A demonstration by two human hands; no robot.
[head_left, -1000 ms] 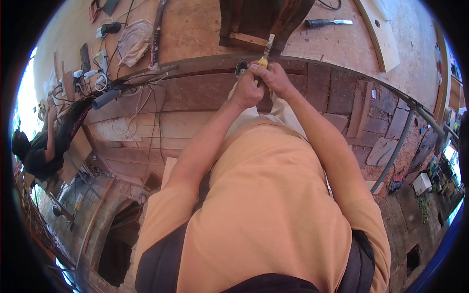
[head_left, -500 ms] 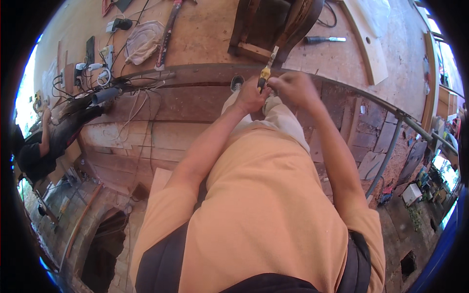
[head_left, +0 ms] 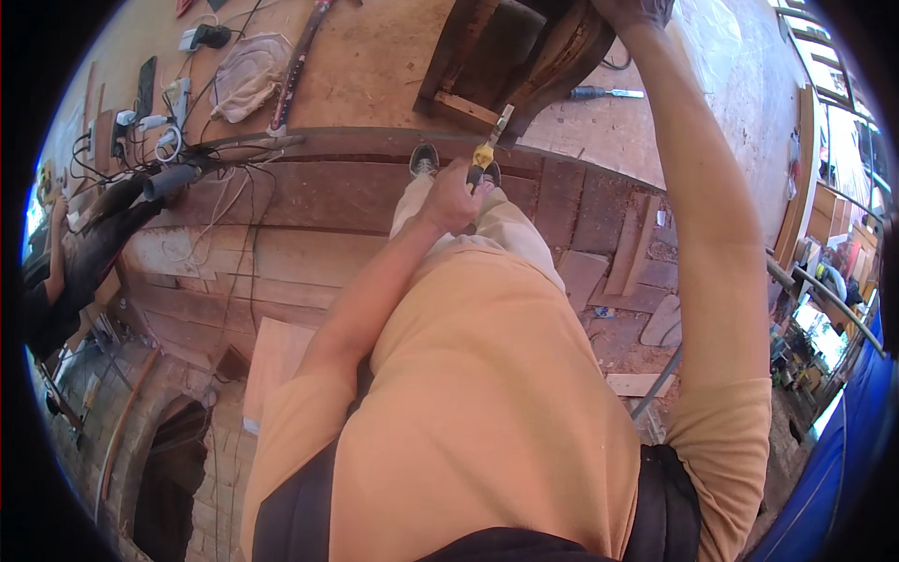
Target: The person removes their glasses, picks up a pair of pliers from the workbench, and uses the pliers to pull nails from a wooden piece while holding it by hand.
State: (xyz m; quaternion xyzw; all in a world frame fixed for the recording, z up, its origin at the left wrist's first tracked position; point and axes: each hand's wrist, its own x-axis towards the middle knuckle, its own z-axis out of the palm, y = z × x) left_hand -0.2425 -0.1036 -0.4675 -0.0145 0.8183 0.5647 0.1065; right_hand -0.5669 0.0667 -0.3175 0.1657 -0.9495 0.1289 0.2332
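Observation:
My left hand (head_left: 454,199) is closed around the yellow-and-black handle of a small hand tool (head_left: 485,152). Its flat pale metal end points away from me, over the near edge of the workbench (head_left: 375,103); its exact kind is unclear. Just beyond the tool tip is a dark wooden furniture frame (head_left: 564,67) with a curved member. My right hand (head_left: 639,13) reaches far forward to the top edge of the view, beside the frame's upper right end. Its fingers are dark and partly cut off, so their grip is hidden.
A dark-handled tool with a metal shaft (head_left: 607,93) lies right of the frame. Clear plastic sheeting (head_left: 704,42) is past my right forearm. Left are a long-handled tool (head_left: 298,75), a crumpled cloth (head_left: 251,80), power strips (head_left: 176,101) and cables. Another person's arm (head_left: 56,253) shows far left.
My right hand has left the tool beside my left hand and stretched forward to the far right. My left hand still holds the tool. The view has shifted somewhat.

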